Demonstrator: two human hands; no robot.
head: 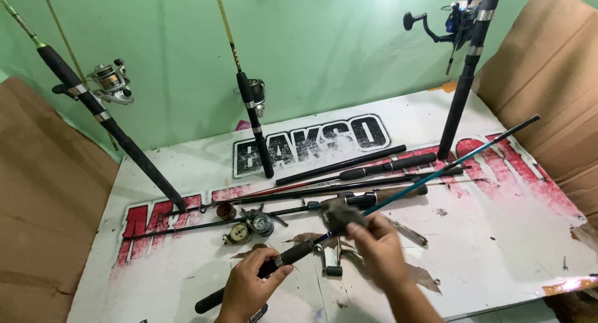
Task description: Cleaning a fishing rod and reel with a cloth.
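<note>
Left hand (249, 284) at six o'clock, clenched round blue rod (436, 173)'s black grip; right hand (379, 248) pinching dark rag (339, 212) against shaft. Loose reel parts (249, 226) at nine o'clock.

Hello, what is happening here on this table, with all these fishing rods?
A person holds a blue fishing rod above a white board. The left hand grips its black handle. The right hand presses a dark cloth against the shaft. Loose reel parts and more rods lie on the board; others lean on the green wall.
</note>
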